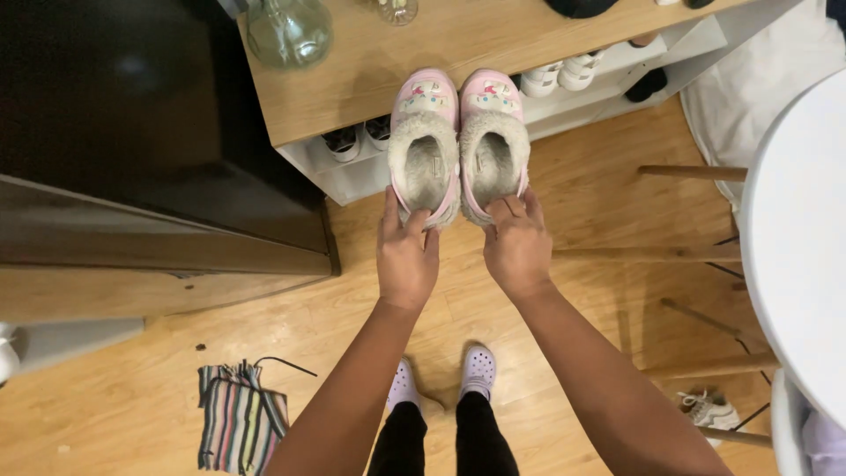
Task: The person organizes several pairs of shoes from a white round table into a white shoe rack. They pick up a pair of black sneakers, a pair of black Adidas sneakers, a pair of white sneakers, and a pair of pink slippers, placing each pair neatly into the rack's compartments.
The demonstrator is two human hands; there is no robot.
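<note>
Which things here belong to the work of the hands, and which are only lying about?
In hand:
- left hand holding the left pink slipper
- right hand holding the right pink slipper

Lying about:
- glass jug on the wooden shelf top
- striped cloth on the floor
- white sneaker under the white table

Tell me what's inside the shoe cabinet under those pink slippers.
On the shoe cabinet shelves: dark sneakers at left, white sneakers and a black shoe at right. The pink slippers, held by left hand and right hand, cover the middle.
</note>
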